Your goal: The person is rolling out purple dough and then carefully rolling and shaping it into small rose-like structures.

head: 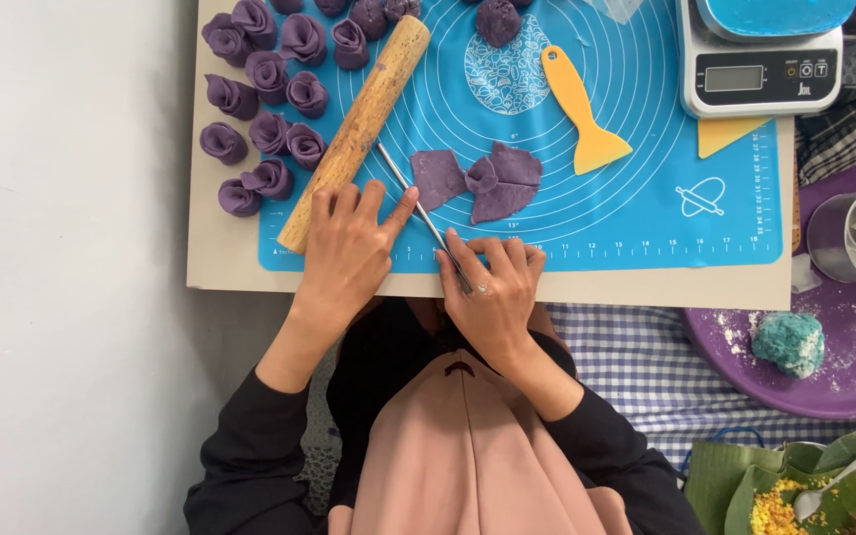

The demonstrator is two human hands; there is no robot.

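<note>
1. Head view: the left hand [349,243] lies flat and open on the blue silicone baking mat [646,198], gripping nothing. Its index finger rests on the thin metal rod [418,213], probably to steady it.
2. The right hand [492,287] is loosely curled and holds the near end of the rod between the fingers, which keeps it low over the mat.
3. The rod points toward the flat purple dough pieces [492,178], lying just beside its middle.
4. The long wooden rolling pin [359,124] lies diagonally, beside the left hand.
5. The folded purple dough flowers [265,99] are grouped at the left, away from the working place.
</note>
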